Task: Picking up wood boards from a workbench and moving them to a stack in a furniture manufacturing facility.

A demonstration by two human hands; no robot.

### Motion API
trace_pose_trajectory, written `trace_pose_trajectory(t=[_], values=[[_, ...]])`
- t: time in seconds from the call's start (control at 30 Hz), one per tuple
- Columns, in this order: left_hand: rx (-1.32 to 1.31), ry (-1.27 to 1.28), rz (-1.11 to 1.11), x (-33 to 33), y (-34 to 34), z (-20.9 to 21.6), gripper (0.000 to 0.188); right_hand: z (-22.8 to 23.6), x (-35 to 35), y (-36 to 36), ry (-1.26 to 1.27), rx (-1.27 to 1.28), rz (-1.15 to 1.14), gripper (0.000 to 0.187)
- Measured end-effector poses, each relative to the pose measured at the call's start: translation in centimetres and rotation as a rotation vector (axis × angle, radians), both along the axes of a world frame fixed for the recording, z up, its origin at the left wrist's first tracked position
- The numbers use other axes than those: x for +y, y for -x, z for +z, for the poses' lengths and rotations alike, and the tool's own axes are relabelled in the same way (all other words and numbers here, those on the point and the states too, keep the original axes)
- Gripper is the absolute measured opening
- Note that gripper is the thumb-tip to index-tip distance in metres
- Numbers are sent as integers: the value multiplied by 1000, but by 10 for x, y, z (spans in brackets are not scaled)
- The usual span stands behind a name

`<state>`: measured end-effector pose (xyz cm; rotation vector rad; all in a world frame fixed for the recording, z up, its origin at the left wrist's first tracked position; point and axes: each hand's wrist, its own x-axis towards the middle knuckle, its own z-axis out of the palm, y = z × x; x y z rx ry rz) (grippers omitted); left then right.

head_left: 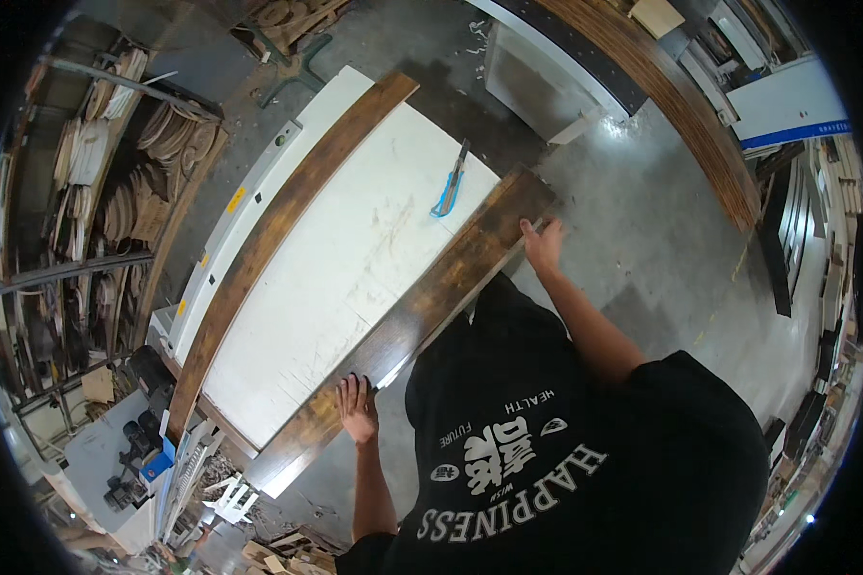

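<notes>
A long dark-brown wood-grain board [460,268] lies slantwise along the near edge of a white work table [326,259], close to my body. My left hand [358,410] rests on the board's near edge toward its lower left, fingers spread flat on its top face. At the upper right end, my right hand [544,244] is closed at the near edge, thumb uppermost. A small pale bit shows between thumb and fingers; I cannot tell whether it is the board's edge. A blue utility knife [448,187] lies on the table beyond the board, blade end pointing away.
A second, narrow brown board [268,230] runs along the table's far side, beside a white rail [230,206] with yellow stickers. Shelves of wooden offcuts [144,182] stand at the left. A stack of brown panels [681,115] is at the upper right, above a white cabinet [537,81].
</notes>
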<state>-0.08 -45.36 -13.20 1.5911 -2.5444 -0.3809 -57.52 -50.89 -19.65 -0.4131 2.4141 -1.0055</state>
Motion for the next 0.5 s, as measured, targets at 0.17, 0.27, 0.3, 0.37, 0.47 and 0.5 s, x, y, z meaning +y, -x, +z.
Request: trace_pose_trajectory(t=[0.17,0.27,0.3,0.37,0.47,0.5], values=[[-163,-202,274,-14,-10,7,129,26,-19,36,-76,417,434,101],[-256,-301,260,-23,-18,11,140,62,-41,56,33,483,1038,113],[-275,-392,285,-26,-19,13,139,68,-46,55,37,482,1037,113],[-310,-404,268,-20,-25,9,139,75,-55,53,-149,670,1610,119],[-329,-344,244,-13,-24,9,138,79,-72,46,-245,810,1798,124],[-318,-275,231,-13,-24,11,138,80,-74,45,-237,816,1802,124]])
